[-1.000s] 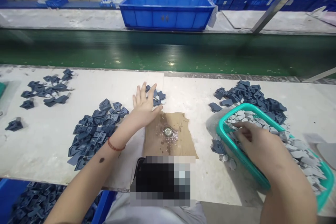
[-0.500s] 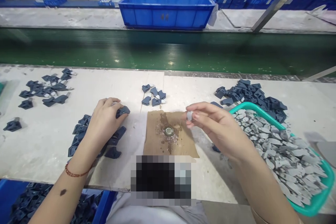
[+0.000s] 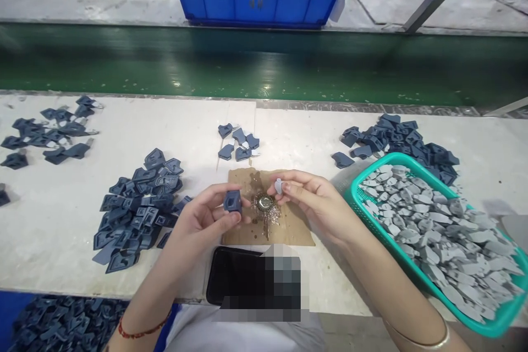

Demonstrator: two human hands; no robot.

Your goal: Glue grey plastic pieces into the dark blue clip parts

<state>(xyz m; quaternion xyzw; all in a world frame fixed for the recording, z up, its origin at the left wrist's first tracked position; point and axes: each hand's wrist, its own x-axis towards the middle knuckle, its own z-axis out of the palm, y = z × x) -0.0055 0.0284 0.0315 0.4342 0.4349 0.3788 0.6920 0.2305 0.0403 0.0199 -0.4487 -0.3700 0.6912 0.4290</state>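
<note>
Between the thumb and fingers of my left hand (image 3: pixel 210 214) is a dark blue plastic part (image 3: pixel 233 201), with an opening in its face. My right hand (image 3: pixel 315 198) pinches a small light grey plastic piece (image 3: pixel 279 186). Both hands are over a brown cardboard sheet (image 3: pixel 291 225), the two pieces apart from each other. On the cardboard, between the hands, sits a small round metal cap (image 3: pixel 264 203) with wet spots around it. Beside my left wrist lies a heap of dark blue parts (image 3: pixel 140 209).
A green basket (image 3: pixel 358 203) of grey pieces stands on the right, dark blue parts (image 3: pixel 404 140) behind it. More parts lie at far left (image 3: pixel 53 132) and centre back (image 3: pixel 239 142). A phone (image 3: pixel 235 275) lies in front. A green conveyor belt (image 3: pixel 206 60) and blue crate (image 3: pixel 256 3) are beyond.
My left hand has lifted a dark blue part from the heap and brought it right, over the cardboard. My right hand has moved slightly left with the grey piece. The view has tilted down.
</note>
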